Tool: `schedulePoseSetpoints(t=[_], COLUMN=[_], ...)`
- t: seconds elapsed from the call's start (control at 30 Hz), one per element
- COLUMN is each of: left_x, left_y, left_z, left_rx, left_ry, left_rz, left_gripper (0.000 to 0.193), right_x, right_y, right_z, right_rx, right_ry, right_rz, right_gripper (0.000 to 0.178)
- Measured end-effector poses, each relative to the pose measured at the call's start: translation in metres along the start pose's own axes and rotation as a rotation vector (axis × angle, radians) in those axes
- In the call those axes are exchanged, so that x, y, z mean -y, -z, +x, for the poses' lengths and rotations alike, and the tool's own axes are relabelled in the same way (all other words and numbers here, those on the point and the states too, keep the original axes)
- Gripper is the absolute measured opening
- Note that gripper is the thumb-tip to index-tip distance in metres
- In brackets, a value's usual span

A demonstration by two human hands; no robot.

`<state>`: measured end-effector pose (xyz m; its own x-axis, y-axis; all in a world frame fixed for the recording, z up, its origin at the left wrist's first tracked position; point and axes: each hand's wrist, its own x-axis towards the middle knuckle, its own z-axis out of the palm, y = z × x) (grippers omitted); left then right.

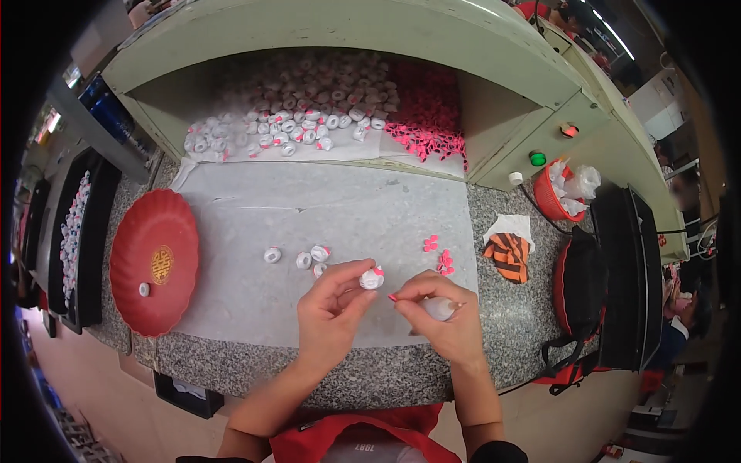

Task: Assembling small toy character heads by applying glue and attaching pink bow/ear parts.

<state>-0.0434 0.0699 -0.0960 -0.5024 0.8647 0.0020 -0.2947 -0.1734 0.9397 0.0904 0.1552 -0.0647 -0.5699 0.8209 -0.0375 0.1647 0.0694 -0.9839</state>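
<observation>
My left hand (330,312) pinches a small white round plastic piece (371,281) with a pink part on its top, held just above the sheet. Close beside it, my right hand (451,328) grips a tiny pink piece (393,297) between thumb and forefinger. A small translucent white squeeze bottle (438,309) is tucked in that same hand. Several like white pieces (304,260) lie on the white sheet (239,231) to the left, one partly hidden by my left hand. Loose pink pieces (445,262) lie beyond my right hand.
A shelf opening ahead holds a heap of white pieces (289,123) beside a pink heap (428,143). At left stands a red scalloped tray (166,224) with one white piece. To the right are an orange-and-black striped cloth (508,257), a red basket (549,197) and a black bag (580,285).
</observation>
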Motion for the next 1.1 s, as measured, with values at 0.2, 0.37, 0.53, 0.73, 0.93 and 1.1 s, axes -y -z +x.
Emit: schedulePoseSetpoints(t=[0.2, 0.37, 0.53, 0.73, 0.93, 1.1], left_x=[0.004, 0.004, -0.008, 0.003, -0.001, -0.001], left_y=[-0.002, -0.002, -0.007, 0.005, -0.005, -0.007], left_z=[-0.003, -0.004, -0.005, -0.001, -0.006, -0.007], left_rx=[0.099, 0.163, 0.161, 0.203, 0.125, 0.113], left_ry=[-0.11, -0.158, -0.016, 0.024, -0.026, -0.12], left_rz=[0.073, 0.085, -0.036, -0.236, -0.079, 0.026], left_gripper=[0.034, 0.033, 0.034, 0.031, 0.026, 0.024], right_x=[0.008, -0.001, -0.012, -0.004, -0.007, -0.009], right_y=[-0.011, 0.0, -0.005, -0.005, -0.007, -0.009], right_z=[-0.003, -0.001, 0.0, -0.004, -0.003, -0.004], right_rx=[0.008, -0.023, -0.081, 0.016, -0.015, -0.021], right_ry=[0.069, -0.037, 0.064, -0.061, 0.084, 0.098], right_rz=[0.031, 0.125, 0.052, 0.163, 0.094, 0.109], right_gripper=[0.011, 0.013, 0.016, 0.019, 0.019, 0.017])
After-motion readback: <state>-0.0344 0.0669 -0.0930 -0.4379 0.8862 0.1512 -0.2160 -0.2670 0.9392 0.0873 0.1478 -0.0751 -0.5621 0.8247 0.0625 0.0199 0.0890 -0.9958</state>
